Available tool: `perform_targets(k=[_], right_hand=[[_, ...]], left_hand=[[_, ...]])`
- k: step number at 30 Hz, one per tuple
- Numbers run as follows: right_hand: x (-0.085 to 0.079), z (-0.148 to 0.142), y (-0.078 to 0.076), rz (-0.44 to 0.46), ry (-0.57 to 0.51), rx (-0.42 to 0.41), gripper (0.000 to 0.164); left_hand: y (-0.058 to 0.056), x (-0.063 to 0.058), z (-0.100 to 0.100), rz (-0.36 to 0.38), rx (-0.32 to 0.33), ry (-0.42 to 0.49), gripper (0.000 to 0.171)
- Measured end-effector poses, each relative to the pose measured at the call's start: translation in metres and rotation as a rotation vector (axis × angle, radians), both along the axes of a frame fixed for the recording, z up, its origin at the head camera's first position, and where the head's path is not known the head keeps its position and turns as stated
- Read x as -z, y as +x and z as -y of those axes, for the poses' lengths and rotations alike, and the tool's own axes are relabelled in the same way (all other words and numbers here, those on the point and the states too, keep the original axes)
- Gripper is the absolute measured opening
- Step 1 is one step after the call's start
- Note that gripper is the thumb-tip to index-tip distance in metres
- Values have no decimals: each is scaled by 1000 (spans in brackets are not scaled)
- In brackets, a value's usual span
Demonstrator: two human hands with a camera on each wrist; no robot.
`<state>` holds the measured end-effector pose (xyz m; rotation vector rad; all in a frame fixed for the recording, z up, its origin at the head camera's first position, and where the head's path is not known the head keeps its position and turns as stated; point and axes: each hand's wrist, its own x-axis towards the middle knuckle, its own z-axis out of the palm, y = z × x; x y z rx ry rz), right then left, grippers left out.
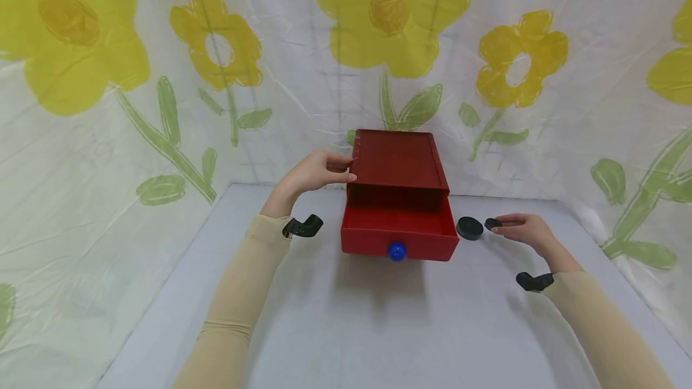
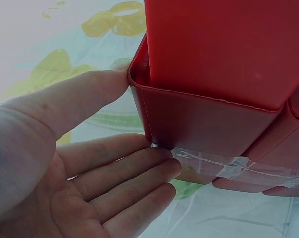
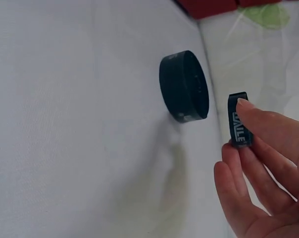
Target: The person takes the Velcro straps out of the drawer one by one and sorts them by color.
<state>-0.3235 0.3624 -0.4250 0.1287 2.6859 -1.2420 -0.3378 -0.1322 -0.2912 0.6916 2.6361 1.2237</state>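
A dark red box point(image 1: 397, 159) stands near the back of the table with its red drawer point(image 1: 400, 239) pulled out; the drawer has a round blue knob point(image 1: 397, 251). My left hand point(image 1: 323, 171) touches the box's left side. In the left wrist view its thumb point(image 2: 97, 87) meets the front edge, and straight fingers point(image 2: 124, 168) reach the far lower edge. Between thumb and fingertips, my right hand point(image 1: 525, 232) pinches a small black disc point(image 3: 238, 121) with white lettering on its rim, off the table. A larger black round disc point(image 1: 470, 228) is left of it, beside the drawer.
Below lies a white table point(image 1: 346, 341). Behind and at the sides hangs a pale cloth point(image 1: 292, 107) with yellow flowers. Clear tape point(image 2: 209, 161) runs along the box in the left wrist view. Black wrist devices point(image 1: 303, 226) sit at both cuffs.
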Motion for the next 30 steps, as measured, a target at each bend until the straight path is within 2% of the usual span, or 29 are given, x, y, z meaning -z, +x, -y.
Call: perform_targets(k=[8,14,21,26,30], right_hand=[[11,-4,-6,17,-47,39,80],[18,-11,-5,-11,-11,19,71],[26,-14,-3,-32,5,11,72],[31,-14,-4,-23,5,33,72],[35,-13,-4,-9,69,58,70]], left_hand=[[1,-1,0,4,-7,-3,58],[-1,0,0,1,-6,-4,59],[-1,1,0,22,-9,2,59],[0,1,0,20,-15,-4,59],[1,1,0,17,-9,0,59]])
